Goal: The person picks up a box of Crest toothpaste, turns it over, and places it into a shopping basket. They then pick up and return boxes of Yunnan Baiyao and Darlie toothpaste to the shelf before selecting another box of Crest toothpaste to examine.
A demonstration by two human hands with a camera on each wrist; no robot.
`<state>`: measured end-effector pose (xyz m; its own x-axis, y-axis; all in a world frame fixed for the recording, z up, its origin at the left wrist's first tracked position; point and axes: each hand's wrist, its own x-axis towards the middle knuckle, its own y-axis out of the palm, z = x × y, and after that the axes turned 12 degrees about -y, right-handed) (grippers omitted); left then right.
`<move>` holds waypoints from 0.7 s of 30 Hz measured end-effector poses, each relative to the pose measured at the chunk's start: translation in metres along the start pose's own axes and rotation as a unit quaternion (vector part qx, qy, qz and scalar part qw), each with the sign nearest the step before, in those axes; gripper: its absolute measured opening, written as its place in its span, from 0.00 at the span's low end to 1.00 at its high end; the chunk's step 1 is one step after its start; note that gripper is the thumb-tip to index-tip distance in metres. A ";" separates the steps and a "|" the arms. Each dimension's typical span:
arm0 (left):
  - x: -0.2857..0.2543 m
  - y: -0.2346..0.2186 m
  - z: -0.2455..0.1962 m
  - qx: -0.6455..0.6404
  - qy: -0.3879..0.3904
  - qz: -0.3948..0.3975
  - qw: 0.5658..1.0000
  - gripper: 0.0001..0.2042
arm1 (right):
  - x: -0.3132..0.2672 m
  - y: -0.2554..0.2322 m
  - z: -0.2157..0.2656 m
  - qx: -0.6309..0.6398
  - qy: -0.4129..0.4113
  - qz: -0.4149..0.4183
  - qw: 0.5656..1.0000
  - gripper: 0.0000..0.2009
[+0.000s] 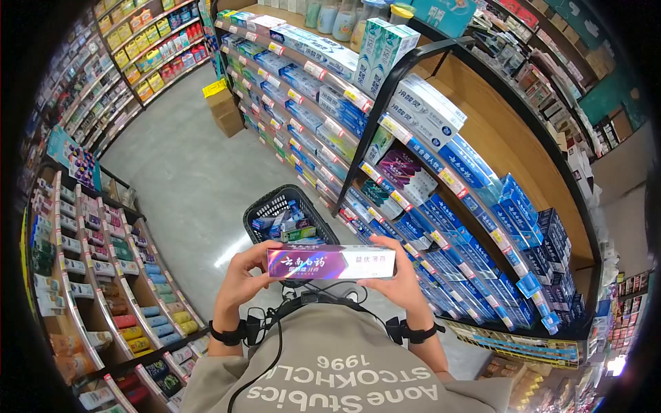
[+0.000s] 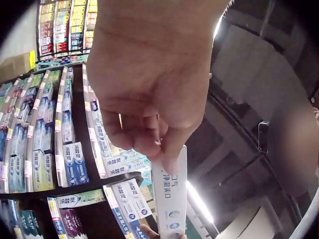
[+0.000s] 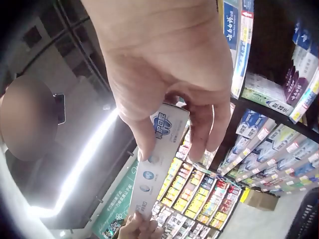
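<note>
A purple and white toothpaste box (image 1: 330, 262) is held level in front of the chest, its printed long side up in the head view. My left hand (image 1: 239, 277) pinches its purple end between thumb and fingers. At the white end, my right hand (image 1: 401, 281) grips it the same way. The left wrist view shows a white side of the box (image 2: 169, 199) below the left thumb. In the right wrist view, the right thumb lies along the box (image 3: 155, 167), with the other hand's fingertips at its far end.
Just beyond the box, a black shopping basket (image 1: 274, 197) holds several packages. Shelves of toothpaste (image 1: 441, 213) rise close on the right. Racks of tubes and bottles (image 1: 103, 275) line the left. A cardboard carton (image 1: 226, 118) stands on the grey floor (image 1: 175, 148) farther ahead.
</note>
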<state>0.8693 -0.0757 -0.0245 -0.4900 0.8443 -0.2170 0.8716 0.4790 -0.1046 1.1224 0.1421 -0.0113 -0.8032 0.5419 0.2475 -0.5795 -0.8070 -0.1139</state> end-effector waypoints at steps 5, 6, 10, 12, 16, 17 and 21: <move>0.012 0.006 -0.003 0.015 0.011 0.034 0.999 0.28 | -0.016 -0.004 -0.006 0.020 -0.016 -0.061 0.998 0.36; 0.016 0.008 -0.010 0.029 0.026 0.040 0.998 0.28 | -0.018 -0.005 -0.005 0.030 -0.014 -0.078 0.996 0.36; 0.026 0.021 -0.031 0.050 0.036 0.066 0.996 0.28 | -0.025 -0.018 -0.008 -0.018 -0.037 -0.113 0.993 0.35; 0.031 0.027 -0.032 0.043 0.047 0.081 0.995 0.28 | -0.028 -0.022 -0.005 -0.024 -0.029 -0.122 0.992 0.36; 0.039 0.030 -0.030 0.037 0.032 0.110 0.993 0.28 | -0.032 -0.025 0.000 -0.016 -0.014 -0.143 0.989 0.36; 0.041 0.032 -0.031 0.035 0.034 0.113 0.992 0.28 | -0.033 -0.027 0.001 -0.018 -0.013 -0.147 0.989 0.36; 0.049 0.043 -0.034 0.039 0.048 0.125 0.990 0.28 | -0.041 -0.034 -0.001 -0.054 -0.024 -0.160 0.985 0.36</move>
<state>0.8819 -0.0055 -0.0068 -0.2547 0.9550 -0.1522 0.9625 0.2351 -0.1353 1.1747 0.1480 -0.0185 -0.5713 0.7508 0.3315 -0.8152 -0.5657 -0.1238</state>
